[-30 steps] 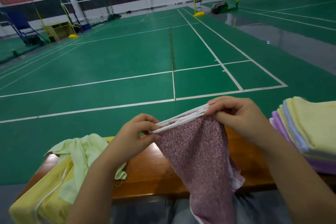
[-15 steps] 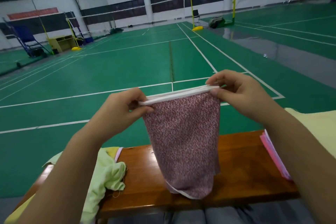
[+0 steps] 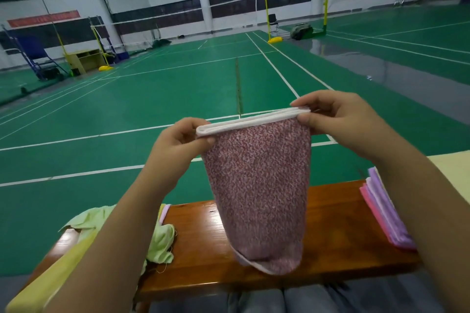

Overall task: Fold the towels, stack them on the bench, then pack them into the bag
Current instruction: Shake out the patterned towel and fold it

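Observation:
A pink speckled towel (image 3: 259, 185) with a white hem hangs folded in the air above the wooden bench (image 3: 203, 236). My left hand (image 3: 178, 145) pinches its upper left corner and my right hand (image 3: 338, 117) pinches its upper right corner, holding the layered top edge level. The towel's lower end hangs just over the bench top. A stack of folded towels (image 3: 384, 213) in pink, purple and yellow lies on the bench at the right, partly hidden by my right forearm. Unfolded light green and yellow towels (image 3: 162, 241) lie crumpled on the bench at the left.
Beyond the bench stretches a green sports court floor (image 3: 152, 99) with white lines. Net posts, a blue frame and a small wooden desk stand far off by the back wall. My knees in grey trousers (image 3: 305, 300) sit against the near bench edge.
Both hands have lifted the pink towel from near the bench up into the air, and its top edge is now drawn straight. The view has tilted upward.

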A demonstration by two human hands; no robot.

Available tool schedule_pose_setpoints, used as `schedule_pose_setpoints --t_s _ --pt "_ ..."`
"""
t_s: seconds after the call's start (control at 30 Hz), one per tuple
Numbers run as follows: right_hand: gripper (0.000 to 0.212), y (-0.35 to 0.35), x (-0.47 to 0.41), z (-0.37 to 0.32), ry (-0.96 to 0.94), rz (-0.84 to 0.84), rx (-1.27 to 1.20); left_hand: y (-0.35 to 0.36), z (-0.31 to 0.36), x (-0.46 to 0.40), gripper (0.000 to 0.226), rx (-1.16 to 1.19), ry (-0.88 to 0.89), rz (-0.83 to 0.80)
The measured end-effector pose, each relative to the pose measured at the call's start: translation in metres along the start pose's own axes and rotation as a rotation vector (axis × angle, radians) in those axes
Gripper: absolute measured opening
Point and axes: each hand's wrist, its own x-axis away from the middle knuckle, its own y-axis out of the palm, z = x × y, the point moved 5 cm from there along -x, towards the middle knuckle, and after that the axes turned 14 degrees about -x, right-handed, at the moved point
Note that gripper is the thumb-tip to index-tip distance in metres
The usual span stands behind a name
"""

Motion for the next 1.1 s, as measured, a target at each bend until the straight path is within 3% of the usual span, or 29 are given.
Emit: schedule_pose_setpoints --t_s 0.13,0.3,0.43,0.53,0.7,0.8,0.9,0.97,1.1 --pt "0.019 0.000 -0.028 0.035 0.118 0.027 0.103 0.024 -0.036 -0.030 0.019 0.048 -0.249 -0.037" --pt "0.023 -0.012 -0.028 0.008 -0.014 0.100 -0.015 0.015 -0.011 -0.037 0.018 0.176 -0.069 0.016" --pt "0.023 -0.015 0.010 0.013 -0.002 0.041 -0.071 0.020 -0.008 0.005 0.018 0.167 0.006 -0.116" --pt "0.024 -0.011 0.057 0.061 0.157 -0.008 -0.081 0.048 -0.040 0.054 0.014 0.115 -0.093 -0.300" --pt "0.026 0.003 0.137 0.183 0.566 -0.064 -0.017 0.114 -0.128 0.135 0.014 0.106 -0.404 -0.555" --pt "0.021 0.006 0.144 0.222 0.682 0.029 -0.015 0.134 -0.158 0.144 0.013 0.087 -0.567 -0.485" --pt "0.018 0.003 0.125 0.237 0.677 0.152 0.016 0.143 -0.169 0.124 0.008 0.057 -0.637 -0.379" --pt "0.014 0.004 0.111 0.245 0.670 0.192 0.078 0.148 -0.183 0.108 0.004 -0.058 -0.666 -0.348" --pt "0.020 0.011 0.095 0.268 0.718 0.188 0.283 0.148 -0.218 0.075 0.017 -0.361 -0.689 -0.236"
